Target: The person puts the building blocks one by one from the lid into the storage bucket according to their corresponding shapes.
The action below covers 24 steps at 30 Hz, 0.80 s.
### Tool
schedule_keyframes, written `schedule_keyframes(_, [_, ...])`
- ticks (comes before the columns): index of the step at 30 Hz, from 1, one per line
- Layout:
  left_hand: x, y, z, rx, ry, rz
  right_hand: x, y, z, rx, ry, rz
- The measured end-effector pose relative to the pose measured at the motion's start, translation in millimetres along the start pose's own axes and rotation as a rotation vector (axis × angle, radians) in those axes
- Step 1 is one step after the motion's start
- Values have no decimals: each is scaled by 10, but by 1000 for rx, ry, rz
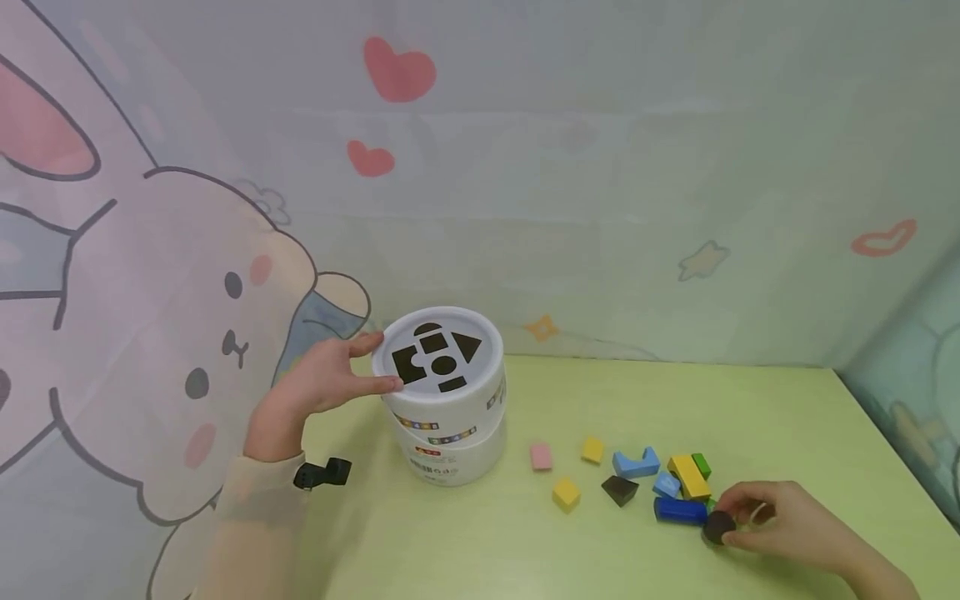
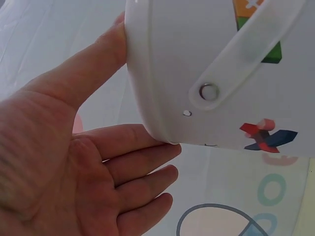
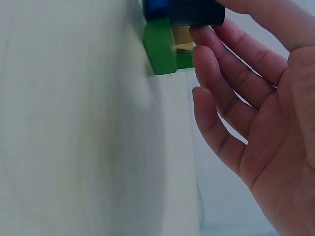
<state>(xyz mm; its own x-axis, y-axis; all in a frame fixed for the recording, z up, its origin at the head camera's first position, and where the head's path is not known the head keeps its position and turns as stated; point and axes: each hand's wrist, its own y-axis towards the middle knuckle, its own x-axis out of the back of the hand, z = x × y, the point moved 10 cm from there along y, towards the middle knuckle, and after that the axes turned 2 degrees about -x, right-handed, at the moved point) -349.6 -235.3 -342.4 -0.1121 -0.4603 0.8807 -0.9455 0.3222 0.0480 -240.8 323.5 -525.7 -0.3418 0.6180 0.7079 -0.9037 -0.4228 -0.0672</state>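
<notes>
My left hand [image 1: 318, 382] rests at the left rim of a white lidded bucket [image 1: 457, 454], thumb and index finger spread straight along the edge. In the left wrist view, the other fingers extend below the rim, beside the bucket's strap handle [image 2: 246, 54]. Shaped holes, among them a triangle and a circle, mark the lid [image 1: 388, 350]. At the lower right, my right hand [image 1: 795, 521] pinches a dark round block [image 1: 718, 527] between thumb and fingers. A dark blue cylinder block [image 1: 680, 511] lies right beside it. A green block [image 3: 160, 46] shows below in the right wrist view.
Left of the cylinder lie a blue notched block [image 1: 636, 463], a dark brown block [image 1: 619, 490], yellow blocks [image 1: 566, 494] and a pink block [image 1: 541, 457]. A long yellow block [image 1: 689, 477] is behind the cylinder. A printed backdrop [image 1: 570, 183] borders the green table [image 1: 570, 558].
</notes>
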Motion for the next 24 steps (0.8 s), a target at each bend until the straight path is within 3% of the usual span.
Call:
schedule_keyframes(12, [13,-7,-114,-5,38,33,131,72,212,95,-26,-36])
schedule_keyframes(21, [46,19,-149,8,50,44,365,296,572,242,-91,-104])
schedule_keyframes(24, [49,16,-138,15,44,42,390,371,658,238,-82,-88])
